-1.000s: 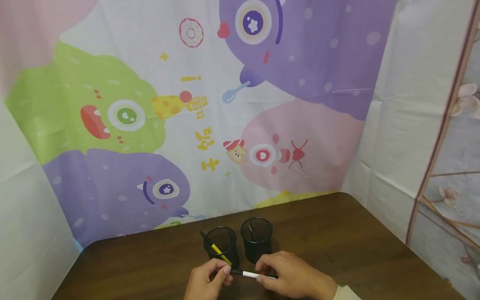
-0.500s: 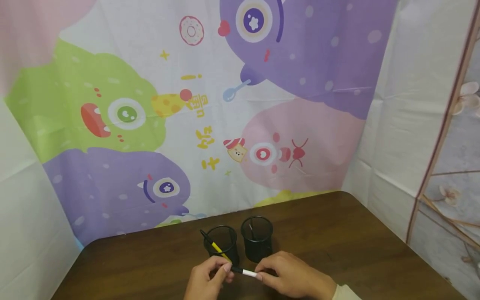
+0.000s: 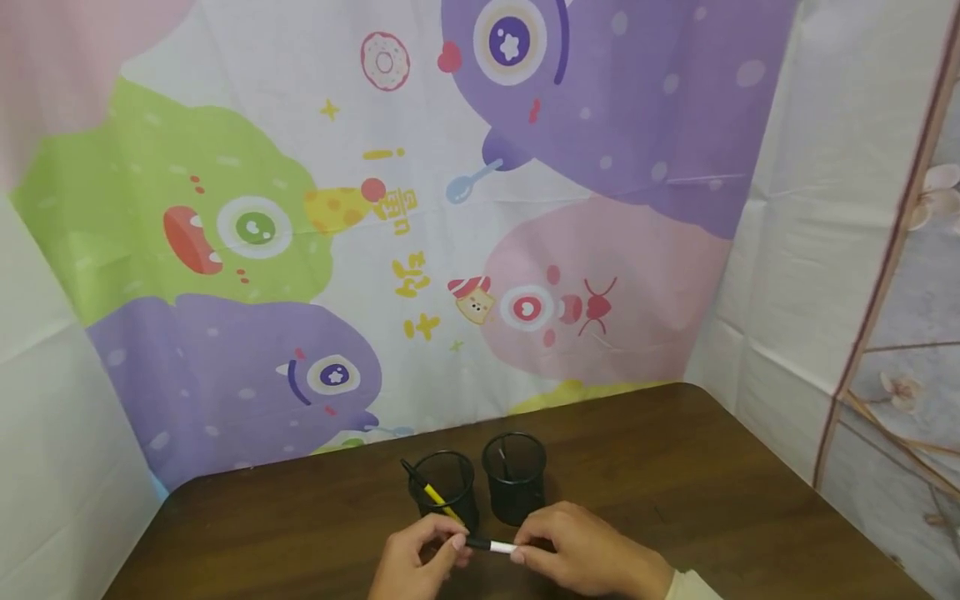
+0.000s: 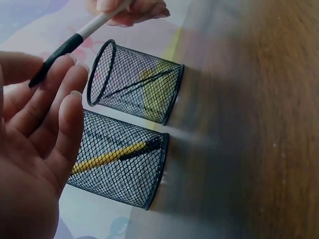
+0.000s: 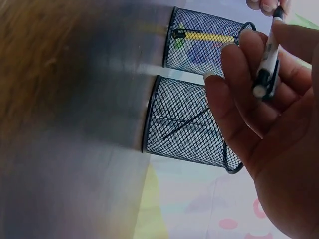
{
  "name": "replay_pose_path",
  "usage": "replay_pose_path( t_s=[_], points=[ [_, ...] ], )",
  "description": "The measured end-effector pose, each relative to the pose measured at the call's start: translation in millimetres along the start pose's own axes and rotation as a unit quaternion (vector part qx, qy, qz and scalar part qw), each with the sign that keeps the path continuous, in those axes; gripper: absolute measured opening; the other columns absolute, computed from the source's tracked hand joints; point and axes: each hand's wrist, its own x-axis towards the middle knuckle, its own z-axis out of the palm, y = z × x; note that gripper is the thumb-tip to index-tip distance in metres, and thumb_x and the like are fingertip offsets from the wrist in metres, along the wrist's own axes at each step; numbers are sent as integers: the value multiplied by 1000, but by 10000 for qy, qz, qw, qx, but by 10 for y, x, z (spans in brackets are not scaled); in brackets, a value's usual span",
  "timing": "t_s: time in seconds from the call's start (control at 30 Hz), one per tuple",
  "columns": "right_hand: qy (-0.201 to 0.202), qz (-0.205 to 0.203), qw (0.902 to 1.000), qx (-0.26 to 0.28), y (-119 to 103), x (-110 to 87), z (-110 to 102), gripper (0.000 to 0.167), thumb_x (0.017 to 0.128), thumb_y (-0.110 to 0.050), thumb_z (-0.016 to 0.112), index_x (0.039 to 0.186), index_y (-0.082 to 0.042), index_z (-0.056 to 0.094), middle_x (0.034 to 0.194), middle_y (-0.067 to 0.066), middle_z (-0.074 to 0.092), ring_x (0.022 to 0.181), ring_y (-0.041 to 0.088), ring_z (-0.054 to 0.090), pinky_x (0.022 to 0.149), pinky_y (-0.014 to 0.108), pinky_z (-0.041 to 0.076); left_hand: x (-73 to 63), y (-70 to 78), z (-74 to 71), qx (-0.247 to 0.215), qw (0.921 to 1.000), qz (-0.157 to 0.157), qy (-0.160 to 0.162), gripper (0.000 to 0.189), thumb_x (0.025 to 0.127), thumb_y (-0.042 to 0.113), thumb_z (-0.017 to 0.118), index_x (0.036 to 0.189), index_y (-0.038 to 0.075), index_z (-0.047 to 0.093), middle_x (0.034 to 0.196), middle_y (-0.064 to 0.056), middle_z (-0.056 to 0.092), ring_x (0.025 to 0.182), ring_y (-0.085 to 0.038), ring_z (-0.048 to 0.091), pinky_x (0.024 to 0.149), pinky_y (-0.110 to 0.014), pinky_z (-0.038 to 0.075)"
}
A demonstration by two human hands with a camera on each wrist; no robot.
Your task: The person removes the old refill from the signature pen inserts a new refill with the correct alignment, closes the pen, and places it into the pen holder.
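A white pen with a black grip end and a black clip point(image 3: 501, 547) spans the space between both hands. My left hand point(image 3: 416, 554) pinches its black tip end between thumb and fingers, plain in the left wrist view, where the pen's white barrel point(image 4: 94, 25) runs up to the other hand. With thumb and fingers my right hand point(image 3: 581, 550) pinches the white barrel; its clip end point(image 5: 266, 82) points back over the palm in the right wrist view. Just beyond the hands stand two black mesh pen cups, a left cup point(image 3: 465, 504) and a right cup point(image 3: 517, 500).
A yellow and black pen point(image 3: 435, 496) leans in the left cup. Inside the right cup shows a thin dark stick point(image 5: 187, 123). The brown wooden table point(image 3: 637, 475) ends at a cartoon-printed cloth point(image 3: 420, 375) behind, with pale cloth at both sides.
My right fingertips have come together on the white barrel, hiding the pen's far end that showed past them earlier. The left hand and pen have shifted slightly right. Both cups stay put.
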Motion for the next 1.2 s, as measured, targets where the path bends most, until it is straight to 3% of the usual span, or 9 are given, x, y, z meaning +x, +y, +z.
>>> replay_pose_path(
  t_s=[0.27,0.4,0.67,0.8,0.93,1.07,1.2],
  points=[
    [-9,127,9999,-83,10,-6,-17,20,104,-31,57,98,-20,72,89,-21,60,75,-5,53,69,17,49,26,-20,-7,-367,9985,182,-374,19,96,11,68,106,-5,66,85,-4,71,75,-17,72,64,-31,60],
    [37,-41,9996,-269,18,-17,-10,22,105,-30,56,99,-18,72,90,-20,60,76,-5,53,70,16,48,21,-31,-1,-511,9973,250,-460,19,95,9,68,105,-6,65,90,-8,71,77,-18,72,71,-33,60],
    [32,-334,9984,-456,3,-9,10,21,105,-26,55,97,-17,71,86,-20,58,76,-6,51,72,11,45,11,-53,7,-630,9958,348,-565,23,94,5,68,114,-5,64,100,-19,72,75,-20,72,70,-34,60],
    [-7,-326,9984,-458,-11,2,4,22,105,-26,54,97,-16,71,86,-20,57,77,-6,51,73,11,45,10,-48,2,-777,9939,350,-696,23,95,4,66,116,-5,65,97,-14,72,76,-19,72,70,-33,60],
    [-174,-313,9993,-123,-12,2,1,25,107,-28,52,101,-14,72,89,-17,61,79,-6,53,73,13,48,-10,-29,-4,-1046,9906,138,-867,24,98,7,63,117,-8,64,92,-4,73,77,-14,71,65,-28,59],
    [-241,-397,9988,145,-16,11,2,23,107,-25,51,109,-15,72,96,-13,67,84,-5,56,78,14,49,-12,-8,18,-1180,9902,9,-750,27,100,9,61,119,-10,63,90,1,74,75,-13,71,61,-29,59],
    [-297,-516,9980,215,-27,23,2,19,106,-21,52,111,-17,70,94,-13,66,85,-6,56,79,12,48,-2,-18,37,-1169,9911,126,-627,27,102,8,56,120,-10,64,89,-1,73,74,-14,71,59,-32,59]
  ],
)
